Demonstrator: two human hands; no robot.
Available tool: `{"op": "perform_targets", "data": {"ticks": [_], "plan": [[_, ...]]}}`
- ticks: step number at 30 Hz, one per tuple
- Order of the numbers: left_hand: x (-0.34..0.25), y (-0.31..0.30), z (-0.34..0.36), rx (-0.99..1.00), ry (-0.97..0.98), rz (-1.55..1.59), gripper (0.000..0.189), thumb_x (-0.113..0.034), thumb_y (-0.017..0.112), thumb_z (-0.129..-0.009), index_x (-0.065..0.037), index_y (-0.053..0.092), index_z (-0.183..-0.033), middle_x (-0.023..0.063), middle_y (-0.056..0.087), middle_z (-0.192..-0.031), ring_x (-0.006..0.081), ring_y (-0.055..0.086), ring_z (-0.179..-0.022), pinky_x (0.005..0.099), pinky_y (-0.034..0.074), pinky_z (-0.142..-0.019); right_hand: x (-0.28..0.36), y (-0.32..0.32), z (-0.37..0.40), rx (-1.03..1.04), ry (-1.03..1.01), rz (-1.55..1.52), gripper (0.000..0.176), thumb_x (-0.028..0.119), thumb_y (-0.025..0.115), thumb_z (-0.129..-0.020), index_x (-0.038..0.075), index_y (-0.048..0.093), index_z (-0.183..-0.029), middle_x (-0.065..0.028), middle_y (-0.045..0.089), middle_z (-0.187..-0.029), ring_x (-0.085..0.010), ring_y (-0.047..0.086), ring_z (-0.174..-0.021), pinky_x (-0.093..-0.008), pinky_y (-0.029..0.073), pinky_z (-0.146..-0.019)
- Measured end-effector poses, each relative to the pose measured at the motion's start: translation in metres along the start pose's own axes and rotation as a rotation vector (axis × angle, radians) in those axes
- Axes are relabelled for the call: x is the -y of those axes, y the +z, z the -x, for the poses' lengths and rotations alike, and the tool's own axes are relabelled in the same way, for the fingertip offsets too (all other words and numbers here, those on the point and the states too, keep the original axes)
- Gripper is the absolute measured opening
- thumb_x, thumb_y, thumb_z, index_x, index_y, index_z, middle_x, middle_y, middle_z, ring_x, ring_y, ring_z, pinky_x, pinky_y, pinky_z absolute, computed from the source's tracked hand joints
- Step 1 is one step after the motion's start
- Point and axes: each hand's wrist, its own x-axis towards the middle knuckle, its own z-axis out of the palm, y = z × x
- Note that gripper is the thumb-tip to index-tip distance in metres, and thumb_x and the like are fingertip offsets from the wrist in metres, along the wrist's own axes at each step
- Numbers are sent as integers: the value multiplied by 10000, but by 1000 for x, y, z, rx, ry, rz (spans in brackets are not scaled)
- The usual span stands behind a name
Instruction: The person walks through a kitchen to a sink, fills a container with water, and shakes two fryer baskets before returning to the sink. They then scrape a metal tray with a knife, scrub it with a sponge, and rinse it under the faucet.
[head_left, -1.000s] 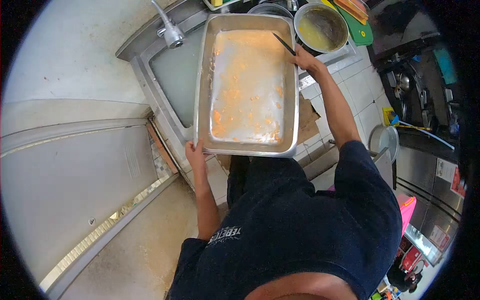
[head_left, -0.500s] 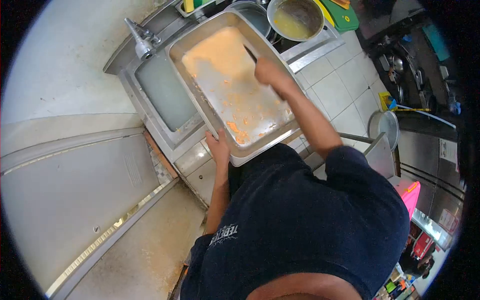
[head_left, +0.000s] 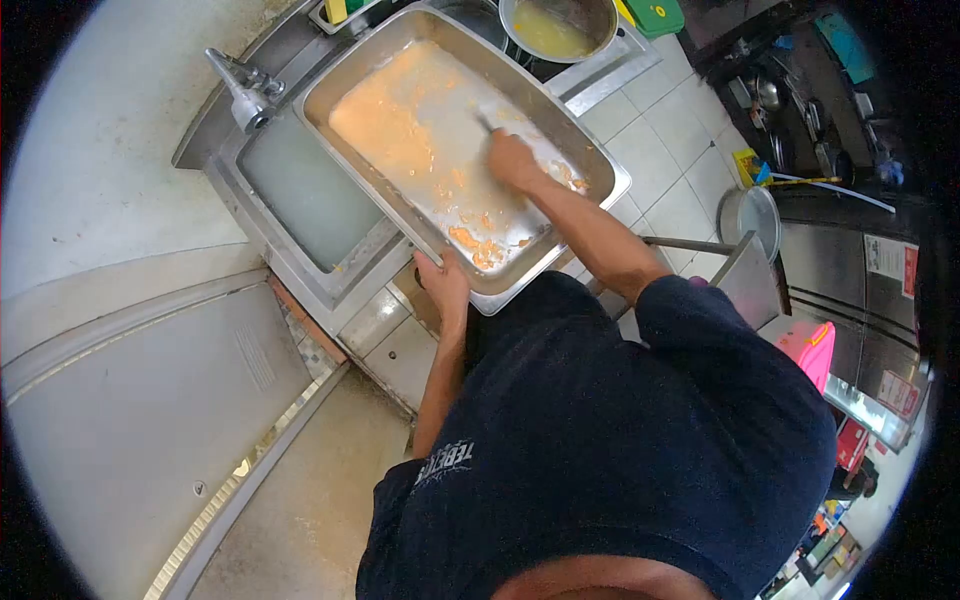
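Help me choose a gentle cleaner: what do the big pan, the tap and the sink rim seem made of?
Big pan: probably stainless steel, satin finish, given its greyish walls and bright rim.
Tap: shiny metal, perhaps chrome-plated, judging by its silvery highlights.
Sink rim: likely stainless steel, duller, with a soft grey sheen.

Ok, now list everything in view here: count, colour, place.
Metal tray: 1, silver, upper centre
Orange residue: several patches, orange, in the tray
Tool: 1, dark, at the right hand, mostly hidden
Sink: 1, silver, left of the tray
Faucet: 1, silver, above the sink
Pot: 1, metallic, top, yellowish liquid inside
Bowl: 1, grey, left of pot
Board: 1, green, right of pot
Panel: 1, grey, left
Floor tiles: several, white, right
Round pan: 1, silver, right
Pink item: 1, pink, lower right
Further background items: too small to tell
Shirt: 1, navy, bottom centre
Left hand: 1, bare, at tray's near edge
Right hand: 1, bare, over tray
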Motion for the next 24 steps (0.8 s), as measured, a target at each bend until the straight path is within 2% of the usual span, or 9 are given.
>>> {"op": "perform_targets", "data": {"ticks": [2,5,7,8,13,16,17,19,24], "plan": [[-2,2,0,3,-35,62,273,-54,478,-807,69,433,-1047,202,546,-1009,267,542,-918,343,399,-821,15,27,18,114,-279,98,303,153,344,-839,-57,506,-986,-289,561,-895,-404,581,-823,-464,479,-707],[-14,-1,2,7,-28,37,249,-52,483,-805,61,440,-1022,195,555,-977,269,547,-894,346,406,-801,31,28,43,176,-275,150,319,170,332,-857,-61,478,-1022,-288,501,-944,-408,580,-805,-478,478,-693],[-11,-3,-1,-12,-40,-14,236,-52,487,-803,54,445,-1009,190,559,-955,266,549,-882,346,409,-789,24,8,19,150,-147,70,310,170,329,-860,-59,476,-1008,-287,494,-951,-389,590,-793,-484,473,-705],[-6,-3,-1,-13,-52,-63,223,-51,492,-800,47,449,-997,185,562,-934,262,550,-869,345,411,-777,18,-3,18,2,-126,61,282,152,338,-850,-49,484,-983,-295,515,-931,-389,591,-785,-490,467,-715],[5,-1,-2,-24,-27,-12,224,-30,504,-801,46,459,-1007,165,579,-949,216,557,-862,317,424,-782,34,13,25,160,-260,111,263,138,348,-836,-56,484,-950,-305,540,-904,-407,579,-801,-483,468,-714],[1,-4,-5,-33,-45,-17,229,-35,506,-800,46,459,-1010,167,578,-945,218,556,-861,318,425,-780,19,2,-34,-25,-105,-4,279,161,360,-837,-49,488,-967,-284,557,-900,-388,576,-846,-459,473,-713],[2,-5,-3,-34,-42,-49,235,-36,507,-799,46,459,-1014,168,578,-944,222,556,-862,320,426,-782,20,-8,-38,-132,-165,57,276,156,363,-836,-46,502,-961,-280,569,-886,-387,589,-808,-460,479,-692],[1,-8,-3,-39,-41,-49,239,-35,509,-795,44,461,-1015,169,576,-949,225,553,-872,322,423,-785,30,4,-53,-124,-50,-35,271,152,362,-835,-46,515,-940,-277,578,-865,-386,595,-786,-459,483,-681],[10,-5,-7,-65,-17,-97,247,-33,517,-783,40,464,-1013,170,574,-960,232,551,-890,335,421,-783,64,36,-22,98,-247,37,251,142,366,-825,-30,519,-925,-265,584,-858,-388,595,-790,-474,475,-703]]}}
